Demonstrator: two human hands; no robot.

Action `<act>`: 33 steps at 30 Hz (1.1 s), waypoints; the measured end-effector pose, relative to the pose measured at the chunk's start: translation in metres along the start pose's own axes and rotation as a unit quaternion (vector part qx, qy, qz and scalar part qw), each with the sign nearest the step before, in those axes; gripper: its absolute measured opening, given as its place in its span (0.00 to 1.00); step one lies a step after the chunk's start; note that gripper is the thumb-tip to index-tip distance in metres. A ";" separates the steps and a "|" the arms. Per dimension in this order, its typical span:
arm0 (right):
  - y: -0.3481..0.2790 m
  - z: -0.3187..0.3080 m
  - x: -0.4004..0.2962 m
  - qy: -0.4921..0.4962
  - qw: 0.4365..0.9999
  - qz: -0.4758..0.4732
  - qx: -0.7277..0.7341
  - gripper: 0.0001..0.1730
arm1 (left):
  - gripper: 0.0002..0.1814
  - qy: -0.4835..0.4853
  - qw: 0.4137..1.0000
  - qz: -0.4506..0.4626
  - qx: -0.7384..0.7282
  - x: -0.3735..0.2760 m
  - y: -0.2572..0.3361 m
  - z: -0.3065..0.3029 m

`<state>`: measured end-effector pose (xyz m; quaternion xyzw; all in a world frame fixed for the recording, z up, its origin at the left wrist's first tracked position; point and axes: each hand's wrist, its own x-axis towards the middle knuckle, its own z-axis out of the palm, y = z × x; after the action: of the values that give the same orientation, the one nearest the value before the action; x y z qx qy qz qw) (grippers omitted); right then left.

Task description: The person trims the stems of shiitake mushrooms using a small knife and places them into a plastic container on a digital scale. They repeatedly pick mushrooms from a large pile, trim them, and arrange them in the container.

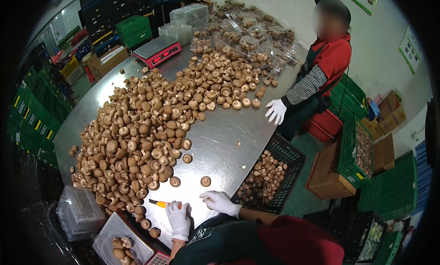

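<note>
My left hand (178,219), in a white glove, grips an orange utility knife (160,204) just above the steel tabletop (220,144). Its dark blade points left, towards the mushrooms. To the right, my gloved right hand (220,201) is near the table's edge with its fingers curled. Whether anything is held under those fingers is hidden. A single shiitake mushroom (205,181) rests on the steel just beyond my right hand. The large heap of shiitake mushrooms (137,144) spreads ahead and to the left.
A scale (123,235) bearing a tray of mushrooms stands at lower left, beside stacked clear trays (79,211). Below the table's right edge is a black crate (292,165) with mushrooms. A co-worker (319,69) stands at the far right. Packed clamshells (247,34) and another scale (156,48) sit farther back.
</note>
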<state>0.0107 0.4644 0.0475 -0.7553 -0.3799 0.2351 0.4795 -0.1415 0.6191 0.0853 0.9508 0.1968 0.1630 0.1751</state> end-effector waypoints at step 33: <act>-0.066 -0.037 0.035 0.042 0.981 -0.156 -0.107 0.20 | 0.26 -0.009 0.466 -0.342 -0.816 0.017 0.020 -0.023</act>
<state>0.0352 0.4891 0.1236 -0.7429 -0.4957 0.0838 0.4420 -0.1287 0.6155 0.1181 0.2343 0.2827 0.1682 0.9148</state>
